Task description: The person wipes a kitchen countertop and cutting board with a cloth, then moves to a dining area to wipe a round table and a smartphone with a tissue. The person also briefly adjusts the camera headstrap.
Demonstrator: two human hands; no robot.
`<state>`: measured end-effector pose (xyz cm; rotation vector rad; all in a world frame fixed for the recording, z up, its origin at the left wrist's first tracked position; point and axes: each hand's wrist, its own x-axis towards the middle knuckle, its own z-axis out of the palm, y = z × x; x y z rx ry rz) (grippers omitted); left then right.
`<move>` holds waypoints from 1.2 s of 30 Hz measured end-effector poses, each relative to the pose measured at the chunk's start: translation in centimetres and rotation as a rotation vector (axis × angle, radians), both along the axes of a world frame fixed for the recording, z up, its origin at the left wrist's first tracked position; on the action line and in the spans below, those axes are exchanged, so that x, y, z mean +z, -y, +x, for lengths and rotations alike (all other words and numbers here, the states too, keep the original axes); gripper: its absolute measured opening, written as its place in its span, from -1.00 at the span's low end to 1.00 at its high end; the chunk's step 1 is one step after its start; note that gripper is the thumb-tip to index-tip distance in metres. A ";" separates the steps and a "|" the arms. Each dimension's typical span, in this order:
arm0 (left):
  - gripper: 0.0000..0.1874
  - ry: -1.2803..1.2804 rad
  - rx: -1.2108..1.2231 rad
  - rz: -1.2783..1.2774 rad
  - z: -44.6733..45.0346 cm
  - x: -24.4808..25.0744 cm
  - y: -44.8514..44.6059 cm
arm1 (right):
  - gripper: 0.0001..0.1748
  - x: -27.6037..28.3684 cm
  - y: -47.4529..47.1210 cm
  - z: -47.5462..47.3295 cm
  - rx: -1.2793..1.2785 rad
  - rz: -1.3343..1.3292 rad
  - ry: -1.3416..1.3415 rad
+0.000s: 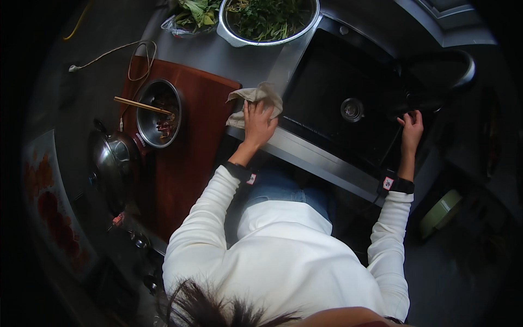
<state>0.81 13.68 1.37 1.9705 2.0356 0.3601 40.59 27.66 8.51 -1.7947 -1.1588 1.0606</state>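
Observation:
My left hand [258,124] lies spread on a crumpled beige cloth [261,93], on the counter between a reddish-brown wooden board [196,110] and a black sink [322,77]. Part of the cloth is pressed under my fingers. At the sink's right side is my right hand [411,126], fingers bent, close beneath the dark end of a curved faucet [466,71]. A thin dark line runs down from the fingers of that hand; whether they grip anything is unclear. The round metal drain [352,110] shows in the sink floor.
A steel bowl [158,114] with food scraps and chopsticks [141,105] stands on the board. Left of it are a lidded metal pot [114,159] and a white cable [106,53]. A colander of greens [269,39] and bagged leafy vegetables [196,16] stand behind. A green object [441,212] is at right.

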 end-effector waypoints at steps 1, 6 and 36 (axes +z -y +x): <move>-0.51 -0.026 0.008 0.047 -0.1 -1.5 -1.8 | -0.58 -0.2 -0.5 0.0 0.045 -0.057 0.091; -0.41 -0.123 0.033 0.184 2.9 -6.9 -11.6 | -0.44 -2.1 -3.4 -0.7 0.233 0.113 0.197; -0.57 0.420 -0.617 0.280 23.8 -8.5 -34.7 | -0.82 -2.3 -10.7 -2.5 0.557 0.361 0.512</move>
